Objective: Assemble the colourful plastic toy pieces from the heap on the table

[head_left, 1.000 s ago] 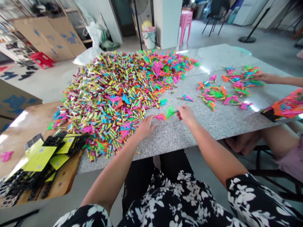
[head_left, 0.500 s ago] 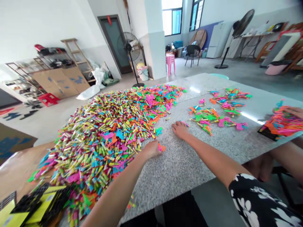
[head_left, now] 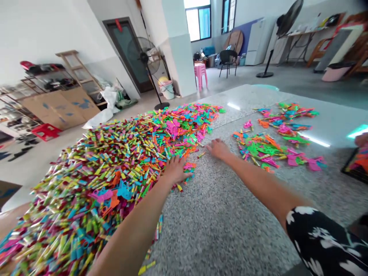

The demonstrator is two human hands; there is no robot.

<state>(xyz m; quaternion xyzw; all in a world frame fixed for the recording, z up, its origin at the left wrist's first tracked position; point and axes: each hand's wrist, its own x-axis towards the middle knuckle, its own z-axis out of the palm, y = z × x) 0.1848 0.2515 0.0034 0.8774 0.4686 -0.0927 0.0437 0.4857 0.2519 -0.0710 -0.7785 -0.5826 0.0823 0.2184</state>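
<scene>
My left hand (head_left: 174, 170) lies palm down on the right edge of a big heap of small coloured tubes (head_left: 112, 149), its fingers spread. Bright pink, orange and blue gun-shaped plastic pieces (head_left: 189, 167) show beside its thumb and fingers. My right hand (head_left: 219, 148) rests low over the grey speckled table (head_left: 218, 214) with fingers stretched out toward the heap. A single yellowish tube (head_left: 201, 155) lies just left of it. Neither hand visibly grips anything, though what is under the palms is hidden.
Right of my right hand lies a loose group of gun-shaped pieces and tubes (head_left: 267, 149), with another group (head_left: 290, 119) behind it. At the right edge, another person's hand (head_left: 361, 140) is at a black crate (head_left: 356, 168) of coloured pieces. A standing fan (head_left: 148, 57) is beyond the table.
The view has shifted, bringing the heap nearer. My left hand has moved forward and left onto the heap's edge, and its fingers have spread. My right hand stays near the heap's far right side.
</scene>
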